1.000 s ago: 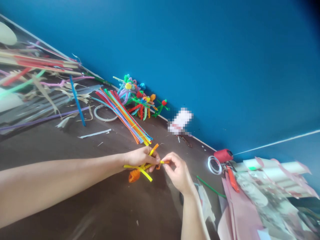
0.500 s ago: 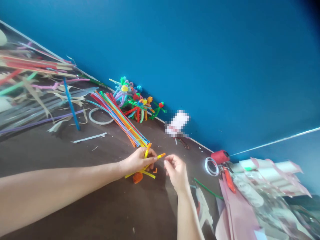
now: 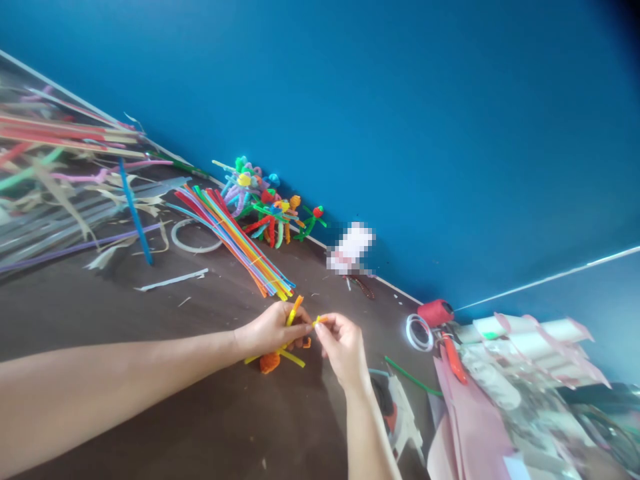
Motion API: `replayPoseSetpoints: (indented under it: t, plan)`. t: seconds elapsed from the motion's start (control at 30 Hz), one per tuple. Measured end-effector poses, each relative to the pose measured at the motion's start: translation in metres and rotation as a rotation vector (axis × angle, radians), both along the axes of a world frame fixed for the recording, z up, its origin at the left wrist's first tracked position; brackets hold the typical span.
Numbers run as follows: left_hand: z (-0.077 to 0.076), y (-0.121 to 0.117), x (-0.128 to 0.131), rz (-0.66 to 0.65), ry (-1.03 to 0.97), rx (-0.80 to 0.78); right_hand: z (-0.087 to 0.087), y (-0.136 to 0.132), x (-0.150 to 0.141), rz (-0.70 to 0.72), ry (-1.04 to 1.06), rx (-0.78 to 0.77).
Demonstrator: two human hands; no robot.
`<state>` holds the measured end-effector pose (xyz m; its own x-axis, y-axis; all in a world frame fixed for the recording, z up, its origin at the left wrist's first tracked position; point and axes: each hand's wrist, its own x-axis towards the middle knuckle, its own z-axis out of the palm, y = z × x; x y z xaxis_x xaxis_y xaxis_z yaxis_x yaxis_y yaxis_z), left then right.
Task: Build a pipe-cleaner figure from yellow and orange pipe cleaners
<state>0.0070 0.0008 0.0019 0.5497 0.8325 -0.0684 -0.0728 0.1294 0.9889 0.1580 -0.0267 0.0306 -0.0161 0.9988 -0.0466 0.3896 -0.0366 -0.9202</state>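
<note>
My left hand (image 3: 273, 328) is closed around a pipe cleaner figure (image 3: 270, 363) with an orange coiled head and yellow limbs. Two yellow limbs stick out beneath the hand, and another with an orange tip rises above its knuckles. At the right of the fingers, my right hand (image 3: 342, 343) pinches an orange-tipped end of the same figure between thumb and forefinger. The fingertips of both hands nearly meet there. Part of the figure is hidden by the left palm. Beyond the left hand lies a tied bundle of colourful pipe cleaners (image 3: 235, 240).
Finished pipe cleaner figures (image 3: 270, 207) lean along the blue wall (image 3: 380, 120). Paper strips and loose stems clutter the left. A red spool (image 3: 435, 312), a white tape ring (image 3: 419, 333), red-handled pliers (image 3: 454, 359) and pink paper (image 3: 473, 413) lie at the right. A green stem (image 3: 413, 377) is nearby.
My right hand let go of the figure's orange-tipped limb, drew slightly away, then pinched it again. The left hand keeps its hold. The whole view has shifted a little.
</note>
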Motion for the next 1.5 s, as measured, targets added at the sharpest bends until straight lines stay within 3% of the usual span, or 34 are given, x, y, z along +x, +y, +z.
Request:
replayPoseSetpoints:
  t: [0.43,0.77,1.0,1.13,1.33,1.5]
  plan:
    - [-0.001,0.003,-0.005,-0.1,-0.034,-0.064,0.002,-0.002,0.001,0.118,-0.032,0.087]
    - [0.001,0.01,-0.014,-0.344,-0.222,-0.326,0.006,-0.005,0.002,0.248,0.025,0.106]
    - [-0.004,0.018,-0.02,-0.499,-0.237,-0.397,0.013,-0.01,-0.002,0.374,-0.059,0.27]
    - [-0.001,0.011,-0.014,-0.338,-0.253,-0.35,0.011,-0.007,0.001,0.302,-0.016,0.223]
    - [0.002,0.0,-0.003,0.018,-0.049,-0.068,-0.001,0.003,0.009,0.049,0.192,0.003]
    - [-0.001,-0.003,0.0,0.092,0.115,0.095,-0.004,0.003,0.004,-0.033,0.15,-0.044]
